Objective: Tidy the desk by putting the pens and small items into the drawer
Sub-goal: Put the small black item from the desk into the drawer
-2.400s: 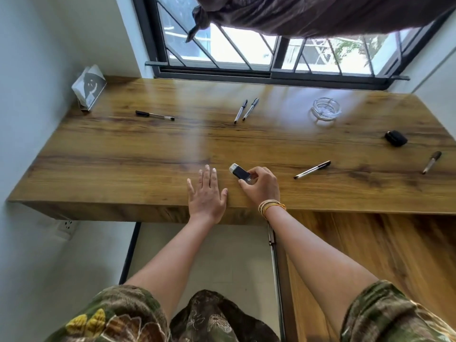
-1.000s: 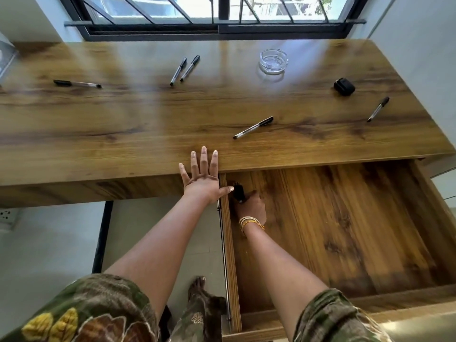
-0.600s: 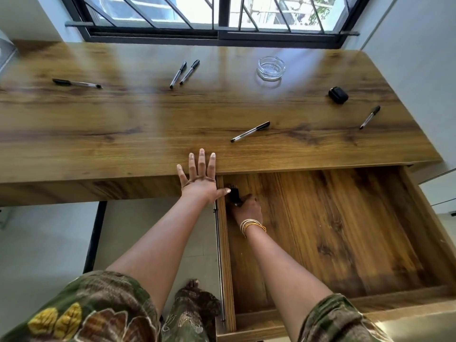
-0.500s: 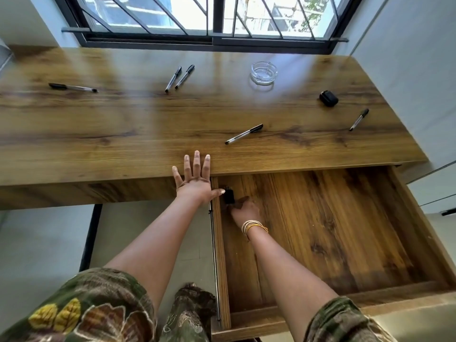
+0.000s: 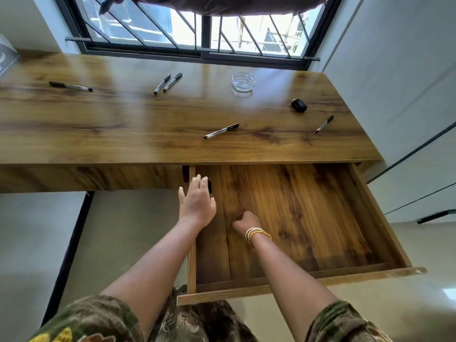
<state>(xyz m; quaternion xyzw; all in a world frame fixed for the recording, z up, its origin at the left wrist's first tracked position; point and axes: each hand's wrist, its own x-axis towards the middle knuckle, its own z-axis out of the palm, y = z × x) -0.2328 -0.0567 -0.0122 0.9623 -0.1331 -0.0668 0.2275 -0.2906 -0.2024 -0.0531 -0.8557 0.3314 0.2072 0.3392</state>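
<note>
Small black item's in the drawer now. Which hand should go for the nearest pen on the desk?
Probably the right hand. It holds nothing, and it lies over the open drawer almost straight below the nearest pen. The left hand is out at the drawer's left wall, farther from the pen.

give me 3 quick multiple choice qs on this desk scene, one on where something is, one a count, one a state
1. Where does the glass ashtray stand?
A. in the drawer
B. on the desk near the window
C. on the floor

2. How many pens lie on the desk?
A. three
B. five
C. seven

3. What state is the drawer in?
A. pulled open
B. closed
C. removed from the desk

Answers:
1 B, it sits on the desktop by the window frame.
2 B, one far left, a pair in the middle, one near the front edge, one far right.
3 A, its wooden floor is exposed under both hands.
</note>
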